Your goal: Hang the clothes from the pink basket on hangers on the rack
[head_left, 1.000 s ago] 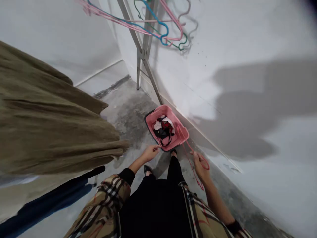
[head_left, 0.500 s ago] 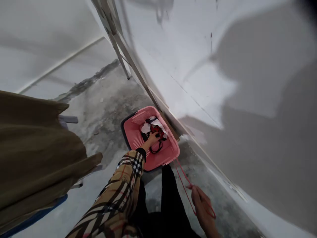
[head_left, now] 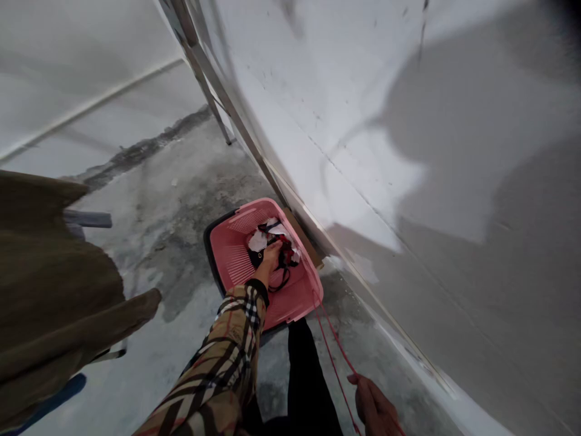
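Observation:
A pink plastic basket point(head_left: 295, 301) with slotted sides stands on the floor at my feet. My left hand point(head_left: 271, 257) reaches down into it, its fingers curled into a small pile of white, red and black items point(head_left: 258, 241). What exactly those fingers hold is hidden in the pile. A thin black strap point(head_left: 282, 282) loops out below the hand. Lower right, my right hand point(head_left: 377, 404) is closed around a red cord point(head_left: 334, 340), which runs in two strands up to the basket's near right corner.
Brown cloth point(head_left: 54, 266) hangs at the left, beside pale tube ends. A white wall point(head_left: 345, 200) rises close on the right of the basket. A metal frame leg point(head_left: 245, 130) leans along it, and cardboard point(head_left: 303, 239) sits between basket and wall. The concrete floor point(head_left: 181, 194) is stained.
The view has shifted, so the basket sits slightly further left. My left hand stays in the pile, turned a little. My right hand appears lower, the red cord still in it.

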Demonstrator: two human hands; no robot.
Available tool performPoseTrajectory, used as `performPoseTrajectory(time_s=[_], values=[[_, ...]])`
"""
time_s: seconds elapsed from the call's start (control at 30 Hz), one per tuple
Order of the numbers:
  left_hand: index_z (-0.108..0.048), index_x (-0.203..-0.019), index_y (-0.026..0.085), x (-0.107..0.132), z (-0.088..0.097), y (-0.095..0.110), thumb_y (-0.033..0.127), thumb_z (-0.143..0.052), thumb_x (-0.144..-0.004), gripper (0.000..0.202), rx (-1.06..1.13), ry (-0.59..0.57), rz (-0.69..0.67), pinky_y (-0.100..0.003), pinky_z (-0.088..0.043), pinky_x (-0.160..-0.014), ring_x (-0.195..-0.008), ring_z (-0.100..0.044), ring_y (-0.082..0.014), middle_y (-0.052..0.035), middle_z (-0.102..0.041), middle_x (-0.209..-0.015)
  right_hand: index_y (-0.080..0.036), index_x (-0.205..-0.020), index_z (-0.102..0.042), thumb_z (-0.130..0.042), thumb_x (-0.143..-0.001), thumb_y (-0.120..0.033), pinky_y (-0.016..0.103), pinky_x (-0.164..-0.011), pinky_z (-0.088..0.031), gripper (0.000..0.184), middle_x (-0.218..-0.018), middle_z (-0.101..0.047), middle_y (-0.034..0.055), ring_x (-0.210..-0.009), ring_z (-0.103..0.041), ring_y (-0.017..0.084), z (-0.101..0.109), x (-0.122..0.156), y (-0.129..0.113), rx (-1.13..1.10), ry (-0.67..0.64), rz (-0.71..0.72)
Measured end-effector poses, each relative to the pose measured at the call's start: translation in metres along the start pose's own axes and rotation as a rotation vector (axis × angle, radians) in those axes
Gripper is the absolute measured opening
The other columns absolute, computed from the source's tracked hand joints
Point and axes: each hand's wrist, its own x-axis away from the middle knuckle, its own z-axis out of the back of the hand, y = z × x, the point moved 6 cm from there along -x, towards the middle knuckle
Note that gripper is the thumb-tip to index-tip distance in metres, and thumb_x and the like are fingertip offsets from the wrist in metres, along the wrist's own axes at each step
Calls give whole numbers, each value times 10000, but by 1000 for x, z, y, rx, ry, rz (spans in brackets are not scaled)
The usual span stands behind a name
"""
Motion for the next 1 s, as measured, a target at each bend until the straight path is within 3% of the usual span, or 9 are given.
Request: performPoseTrajectory(time_s=[0.1, 0.23, 0.33, 0.5, 0.6, 0.7, 0.87, 1.0], values=[[-590, -1098, 127, 39, 18, 14, 332, -562, -926, 268, 238, 88, 78, -306, -559, -700, -807, -631, -138, -56, -639, -1002, -186, -834, -729, -565, -707, -719, 258, -534, -421, 572, -584, -509, -4, -557, -492, 156, -2, 3, -23, 38, -72, 52], [-617, -849, 108, 115, 46, 43, 191, -615, -864, 84, 395, 68, 176, -185, -463, -469, -482, -557, -80, 10, -616, -634, -168, -879, -714, -523, -734, -740, 252, -520, -413, 620, -584, -518, -9, -554, -494, 151, -4, 11, -58, -3, -72, 171], [-647, -844, 110, 183, 70, 79, 149, -674, -782, 79, 456, 7, 166, -201, -489, -484, -504, -609, -114, -25, -673, -647, -167, -883, -710, -527, -752, -722, 252, -518, -406, 599, -571, -513, -9, -565, -505, 157, -7, 20, -84, -14, -86, 277], [-679, -1002, 131, 295, 123, 164, 252, -784, -701, 341, 454, -90, -86, -251, -567, -708, -743, -703, -161, -61, -751, -886, -175, -872, -706, -521, -778, -691, 279, -593, -462, 556, -696, -622, 37, -675, -571, 194, -16, 43, -126, -31, -152, 434], [-687, -957, 133, 357, 159, 211, 339, -818, -667, 379, 428, -112, -255, -259, -571, -714, -760, -708, -173, -62, -754, -886, -189, -870, -692, -483, -838, -638, 311, -724, -483, 496, -848, -675, 64, -830, -602, 231, -28, 63, -151, -10, -218, 557], [-690, -924, 168, 415, 194, 250, 398, -848, -605, 424, 458, -105, -429, -267, -580, -653, -689, -702, -174, -33, -752, -826, -205, -869, -667, -462, -883, -575, 320, -757, -465, 423, -850, -663, 51, -837, -588, 227, -44, 91, -176, 50, -264, 722], [-686, -880, 204, 502, 241, 294, 431, -847, -587, 404, 456, -97, -724, -283, -599, -646, -603, -681, -156, 14, -727, -734, -200, -957, -621, -499, -884, -507, 316, -750, -462, 338, -820, -612, 29, -763, -558, 186, -86, 154, -216, 38, -349, 1028], [-671, -930, 210, 559, 273, 304, 436, -790, -674, 362, 419, -124, -861, -345, -602, -780, -752, -715, -199, 5, -715, -766, -216, -943, -571, -587, -843, -445, 316, -783, -471, 250, -880, -608, 29, -811, -566, 176, -135, 208, -234, 13, -473, 1154]])
